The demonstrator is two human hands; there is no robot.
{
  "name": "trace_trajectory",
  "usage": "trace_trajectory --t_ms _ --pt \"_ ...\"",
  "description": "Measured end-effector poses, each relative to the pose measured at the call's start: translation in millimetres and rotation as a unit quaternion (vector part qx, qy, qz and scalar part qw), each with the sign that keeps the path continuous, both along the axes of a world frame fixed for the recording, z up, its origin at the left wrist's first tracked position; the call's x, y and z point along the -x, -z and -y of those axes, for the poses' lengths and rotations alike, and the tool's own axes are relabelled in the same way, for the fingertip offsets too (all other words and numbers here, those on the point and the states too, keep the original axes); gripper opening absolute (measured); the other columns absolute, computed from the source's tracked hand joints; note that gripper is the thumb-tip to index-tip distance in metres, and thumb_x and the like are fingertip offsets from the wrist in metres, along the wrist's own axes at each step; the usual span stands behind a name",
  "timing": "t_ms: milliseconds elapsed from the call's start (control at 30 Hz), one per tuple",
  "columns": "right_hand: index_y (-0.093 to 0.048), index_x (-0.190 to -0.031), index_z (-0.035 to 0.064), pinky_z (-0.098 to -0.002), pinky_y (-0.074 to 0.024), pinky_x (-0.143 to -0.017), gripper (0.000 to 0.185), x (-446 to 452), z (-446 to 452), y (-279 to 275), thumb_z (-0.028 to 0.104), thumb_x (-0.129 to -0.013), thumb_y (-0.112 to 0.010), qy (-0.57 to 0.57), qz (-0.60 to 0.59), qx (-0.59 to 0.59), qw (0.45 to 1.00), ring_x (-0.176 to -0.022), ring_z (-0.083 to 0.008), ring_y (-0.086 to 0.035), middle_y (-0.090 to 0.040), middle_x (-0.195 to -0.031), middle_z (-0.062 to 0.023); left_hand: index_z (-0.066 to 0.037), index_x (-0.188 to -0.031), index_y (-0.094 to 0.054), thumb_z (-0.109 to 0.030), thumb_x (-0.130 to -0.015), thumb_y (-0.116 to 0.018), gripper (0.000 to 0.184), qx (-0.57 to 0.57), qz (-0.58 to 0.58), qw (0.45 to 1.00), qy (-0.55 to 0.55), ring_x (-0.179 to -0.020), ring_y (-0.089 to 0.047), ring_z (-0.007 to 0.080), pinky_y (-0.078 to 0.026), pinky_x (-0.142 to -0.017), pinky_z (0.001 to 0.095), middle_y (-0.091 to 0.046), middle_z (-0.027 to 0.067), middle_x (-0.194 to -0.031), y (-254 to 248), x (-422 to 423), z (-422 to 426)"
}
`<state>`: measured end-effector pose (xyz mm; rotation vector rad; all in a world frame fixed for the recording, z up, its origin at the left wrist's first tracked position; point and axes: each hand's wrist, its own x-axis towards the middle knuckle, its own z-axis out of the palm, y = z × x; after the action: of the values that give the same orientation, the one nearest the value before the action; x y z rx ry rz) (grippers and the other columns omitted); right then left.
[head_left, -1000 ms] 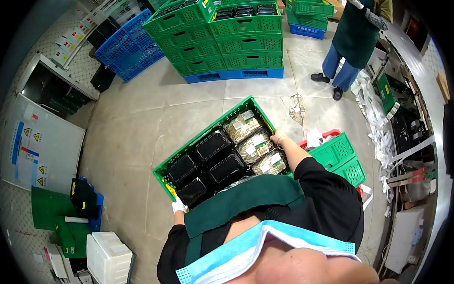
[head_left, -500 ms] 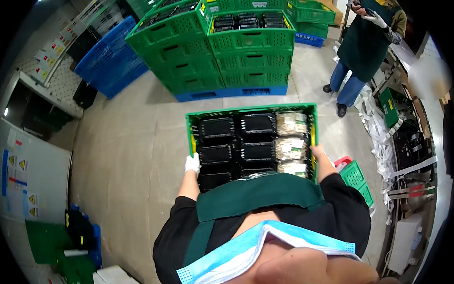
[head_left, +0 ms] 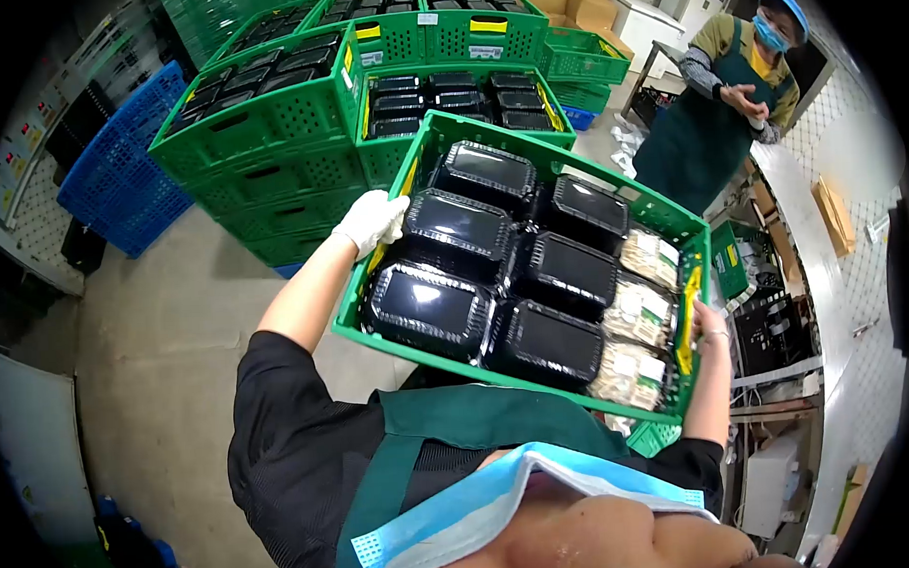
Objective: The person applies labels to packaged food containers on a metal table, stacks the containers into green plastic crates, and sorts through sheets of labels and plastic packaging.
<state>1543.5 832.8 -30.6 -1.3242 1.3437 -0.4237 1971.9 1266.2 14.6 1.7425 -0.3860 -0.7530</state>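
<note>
A green plastic crate (head_left: 664, 210) hangs in front of my chest, its right end tilted lower in view. My left hand (head_left: 374, 223), in a white glove, is wrapped round the yellow-marked handle at its left end. At the opposite end, my bare right hand (head_left: 711, 327) grips beside the yellow handle strip (head_left: 688, 321); part of its fingers is hidden by the crate wall. Inside lie several black lidded plastic containers (head_left: 459, 224) in two columns. Three clear packs with pale contents and green-white labels (head_left: 638, 313) line the right side.
Stacked green crates (head_left: 261, 181) with black containers stand ahead. A blue crate (head_left: 120, 160) leans at left. A co-worker in a green apron (head_left: 695, 155) stands at front right, hands together, beside a long metal counter (head_left: 826, 301).
The crate has risen closer and swung rightward, now tilted, with both hands still on it. The stacks appear nearer. The co-worker's hands no longer hold the dark object.
</note>
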Motion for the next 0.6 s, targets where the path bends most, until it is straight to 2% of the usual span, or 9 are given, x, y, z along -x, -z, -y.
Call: trace_trajectory --t_ms 100,133,233,300,400,433,467,533,600 --pt "-0.041 -0.057 0.0121 -0.0240 -0.0263 -0.032 0.030 -22 11 -22 0.030 -0.075 -0.058 0.013 -0.008 0.082 0.997 -0.033 -0.0095 -0.034 -0.036 -0.045 0.0025 -0.007 -0.065 -0.052 -0.022 -0.074 -0.056 0.018 0.045 -0.035 0.998 0.020 -0.039 -0.037 0.0073 -0.031 -0.038 0.0205 -0.041 -0.0024 -0.050 -14 -39 30" --pt "-0.042 -0.063 0.0111 -0.0245 -0.0271 -0.032 0.025 -36 22 -19 0.027 -0.075 -0.057 0.021 -0.009 0.093 0.995 -0.034 -0.0087 -0.034 -0.037 -0.048 0.0025 -0.006 -0.067 -0.053 -0.023 -0.075 -0.057 0.019 0.045 0.012 0.999 0.023 -0.040 -0.036 0.0061 -0.030 -0.038 0.0192 -0.042 -0.0023 -0.050 -15 -54 43" --pt "-0.042 -0.067 0.0105 -0.0235 -0.0271 -0.032 0.022 -96 65 -8 0.023 -0.076 -0.057 0.024 0.008 0.176 0.984 -0.035 -0.0086 -0.035 -0.036 -0.049 0.0027 -0.008 -0.069 -0.053 -0.021 -0.075 -0.058 0.016 0.154 -0.019 0.988 0.002 -0.038 -0.034 0.0049 -0.027 -0.038 0.0183 -0.041 -0.0032 -0.050 -16 -102 77" --pt "-0.042 -0.065 0.0091 -0.0233 -0.0267 -0.032 0.022 -142 82 -28 0.021 -0.076 -0.057 0.032 0.016 0.177 0.984 -0.035 -0.0093 -0.036 -0.041 -0.050 0.0016 -0.008 -0.060 -0.048 -0.019 -0.073 -0.057 0.019 0.183 -0.036 0.982 -0.013 -0.038 -0.033 0.0052 -0.025 -0.035 0.0194 -0.041 -0.0026 -0.049 -26 -124 90" --pt "-0.045 -0.070 0.0078 -0.0238 -0.0265 -0.031 0.016 -212 119 -50 0.018 -0.077 -0.055 -0.016 0.046 0.192 0.980 -0.034 -0.0095 -0.035 -0.041 -0.050 0.0012 -0.008 -0.059 -0.050 -0.023 -0.071 -0.060 0.021 0.148 0.019 0.986 -0.068 -0.039 -0.036 0.0057 -0.029 -0.036 0.0190 -0.043 -0.0020 -0.050 -45 -169 99" --pt "-0.047 -0.076 0.0071 -0.0237 -0.0270 -0.031 0.012 -237 138 -56 0.017 -0.077 -0.055 -0.058 -0.016 0.224 0.973 -0.034 -0.0091 -0.035 -0.041 -0.051 0.0014 -0.007 -0.060 -0.051 -0.024 -0.070 -0.061 0.023 0.129 0.023 0.987 -0.093 -0.039 -0.037 0.0060 -0.031 -0.037 0.0193 -0.044 -0.0012 -0.050 -46 -186 100" --pt "-0.048 -0.081 0.0070 -0.0231 -0.0271 -0.032 0.011 -276 123 -79 0.016 -0.078 -0.054 -0.065 -0.018 0.239 0.969 -0.035 -0.0086 -0.034 -0.041 -0.051 0.0019 -0.007 -0.059 -0.052 -0.024 -0.070 -0.062 0.023 0.135 0.017 0.984 -0.115 -0.039 -0.037 0.0060 -0.031 -0.038 0.0194 -0.044 -0.0010 -0.050 -43 -202 99" --pt "-0.048 -0.078 0.0061 -0.0219 -0.0267 -0.033 0.012 -330 145 -91 0.017 -0.080 -0.052 -0.109 -0.026 0.283 0.953 -0.034 -0.0077 -0.035 -0.044 -0.050 0.0011 -0.006 -0.060 -0.053 -0.023 -0.070 -0.063 0.022 0.165 -0.009 0.977 -0.135 -0.039 -0.036 0.0056 -0.030 -0.038 0.0194 -0.045 -0.0007 -0.051 -28 -242 96" --pt "-0.048 -0.077 0.0077 -0.0225 -0.0274 -0.033 0.011 -391 157 -105 0.017 -0.080 -0.053 -0.129 -0.011 0.288 0.949 -0.035 -0.0073 -0.034 -0.039 -0.050 0.0033 -0.006 -0.062 -0.052 -0.020 -0.072 -0.061 0.019 0.167 -0.012 0.972 -0.165 -0.039 -0.035 0.0053 -0.030 -0.038 0.0191 -0.043 -0.0013 -0.050 -27 -279 96"
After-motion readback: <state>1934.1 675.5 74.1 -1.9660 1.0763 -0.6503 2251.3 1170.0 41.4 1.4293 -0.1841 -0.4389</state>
